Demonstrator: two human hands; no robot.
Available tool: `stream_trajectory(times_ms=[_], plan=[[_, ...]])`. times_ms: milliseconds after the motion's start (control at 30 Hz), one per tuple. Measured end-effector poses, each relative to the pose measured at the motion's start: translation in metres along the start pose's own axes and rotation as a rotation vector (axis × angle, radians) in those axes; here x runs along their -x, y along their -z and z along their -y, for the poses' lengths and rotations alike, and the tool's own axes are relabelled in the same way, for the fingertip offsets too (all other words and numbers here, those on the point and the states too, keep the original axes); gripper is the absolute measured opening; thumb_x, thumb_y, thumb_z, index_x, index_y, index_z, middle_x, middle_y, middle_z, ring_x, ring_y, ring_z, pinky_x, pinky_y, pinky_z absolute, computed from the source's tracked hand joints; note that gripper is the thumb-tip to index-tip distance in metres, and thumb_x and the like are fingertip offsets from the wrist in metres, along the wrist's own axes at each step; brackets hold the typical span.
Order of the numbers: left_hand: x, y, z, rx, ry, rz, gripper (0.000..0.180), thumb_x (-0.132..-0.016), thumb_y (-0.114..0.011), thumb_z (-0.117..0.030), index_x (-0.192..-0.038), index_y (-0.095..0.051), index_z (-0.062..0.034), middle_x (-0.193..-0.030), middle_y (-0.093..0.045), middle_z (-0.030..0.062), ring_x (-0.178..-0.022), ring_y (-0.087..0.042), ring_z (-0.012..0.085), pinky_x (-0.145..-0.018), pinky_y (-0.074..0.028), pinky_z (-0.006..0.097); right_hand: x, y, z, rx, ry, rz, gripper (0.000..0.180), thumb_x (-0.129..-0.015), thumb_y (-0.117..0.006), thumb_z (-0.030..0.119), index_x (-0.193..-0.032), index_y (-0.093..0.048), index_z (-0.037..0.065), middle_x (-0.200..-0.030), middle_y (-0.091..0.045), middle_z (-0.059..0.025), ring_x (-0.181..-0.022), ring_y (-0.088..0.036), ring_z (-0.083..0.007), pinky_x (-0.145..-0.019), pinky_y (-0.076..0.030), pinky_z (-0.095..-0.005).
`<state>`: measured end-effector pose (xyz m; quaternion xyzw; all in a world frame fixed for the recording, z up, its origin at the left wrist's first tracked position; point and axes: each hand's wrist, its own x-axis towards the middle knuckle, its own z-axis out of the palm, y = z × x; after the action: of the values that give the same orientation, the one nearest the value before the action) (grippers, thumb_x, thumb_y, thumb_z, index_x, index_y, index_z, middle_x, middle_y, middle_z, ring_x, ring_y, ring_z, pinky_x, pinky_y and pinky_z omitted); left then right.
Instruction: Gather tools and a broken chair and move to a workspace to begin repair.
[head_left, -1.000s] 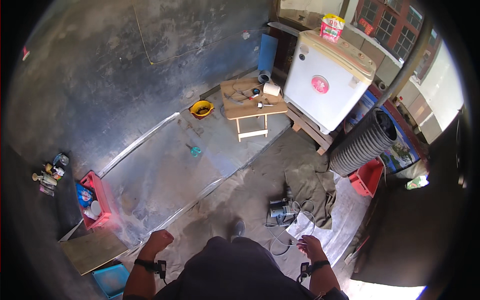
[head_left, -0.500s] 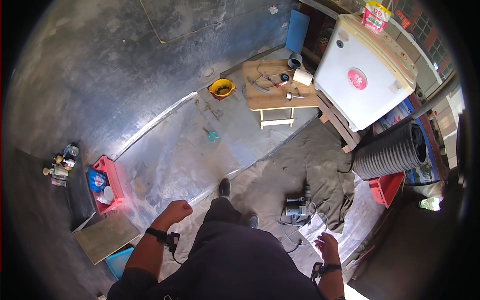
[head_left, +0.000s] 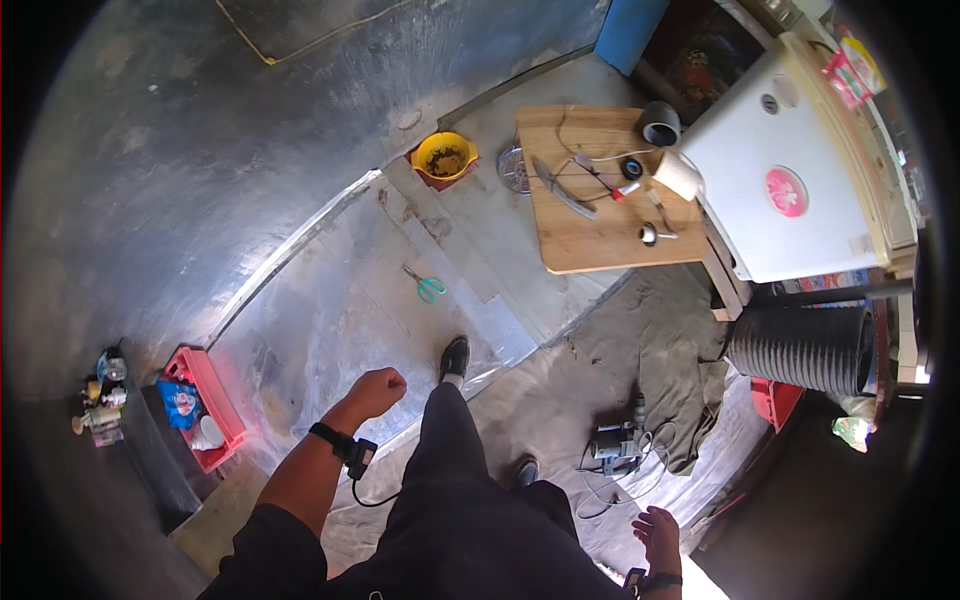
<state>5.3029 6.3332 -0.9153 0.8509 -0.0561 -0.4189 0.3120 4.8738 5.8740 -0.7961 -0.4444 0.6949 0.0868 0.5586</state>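
Observation:
My left hand (head_left: 376, 393) is curled into a fist in front of my body, with nothing seen in it. Low on the right, my right hand (head_left: 656, 534) hangs with its fingers apart and holds nothing. Nearest to it, a grey power drill (head_left: 616, 446) lies on the floor among loops of its pale cable. Teal-handled scissors (head_left: 430, 289) lie on the grey floor ahead of my left foot. Farther off stands a low wooden table (head_left: 580, 250), bearing a curved blade (head_left: 563, 190), a black tape roll (head_left: 630, 169), a white cylinder (head_left: 678, 177) and thin cables.
A yellow basin (head_left: 445, 156) sits by the wall. A red crate (head_left: 222, 405) holding a blue packet stands at left. At right are a white appliance (head_left: 790, 160), a ribbed black tube (head_left: 805, 347) and a crumpled dark cloth (head_left: 680, 400). A floor ledge crosses ahead.
The table and appliance now look larger and closer, and my left leg has stepped forward. My left hand stays fisted; the right hand sits lower in view.

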Motion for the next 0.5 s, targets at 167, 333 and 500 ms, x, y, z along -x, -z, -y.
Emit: stream_trajectory(times_ms=[167, 333, 500], plan=[[-0.116, 0.039, 0.027, -0.081, 0.016, 0.051, 0.024, -0.083, -0.063, -0.023, -0.099, -0.066, -0.0048, -0.092, -0.071, 0.0129, -0.087, -0.068, 0.0277, -0.079, -0.053, 0.037, -0.005, -0.129, 0.086, 0.114, 0.060, 0.097, 0.026, -0.092, -0.059, 0.013, -0.114, -0.057, 0.000, -0.095, -0.066, -0.0127, -0.083, -0.068, -0.0243, -0.068, -0.054, -0.0324], [-0.235, 0.040, 0.069, -0.085, 0.045, 0.006, 0.026, -0.084, -0.062, -0.021, -0.104, -0.064, -0.0038, -0.094, -0.071, 0.0130, -0.090, -0.068, 0.0296, -0.082, -0.052, 0.038, -0.040, -0.229, 0.123, 0.193, 0.064, 0.212, 0.030, -0.088, -0.063, 0.013, -0.114, -0.057, -0.001, -0.098, -0.066, -0.0129, -0.087, -0.067, -0.0235, -0.075, -0.053, -0.0322], [-0.330, 0.011, 0.110, -0.130, 0.039, -0.102, 0.033, -0.084, -0.064, -0.019, -0.114, -0.060, -0.0046, -0.104, -0.066, 0.0159, -0.099, -0.064, 0.0305, -0.085, -0.051, 0.040, -0.070, -0.288, 0.129, 0.282, -0.006, 0.263, 0.034, -0.087, -0.066, 0.013, -0.117, -0.056, 0.000, -0.102, -0.066, -0.0123, -0.093, -0.066, -0.0227, -0.080, -0.052, -0.0314]])
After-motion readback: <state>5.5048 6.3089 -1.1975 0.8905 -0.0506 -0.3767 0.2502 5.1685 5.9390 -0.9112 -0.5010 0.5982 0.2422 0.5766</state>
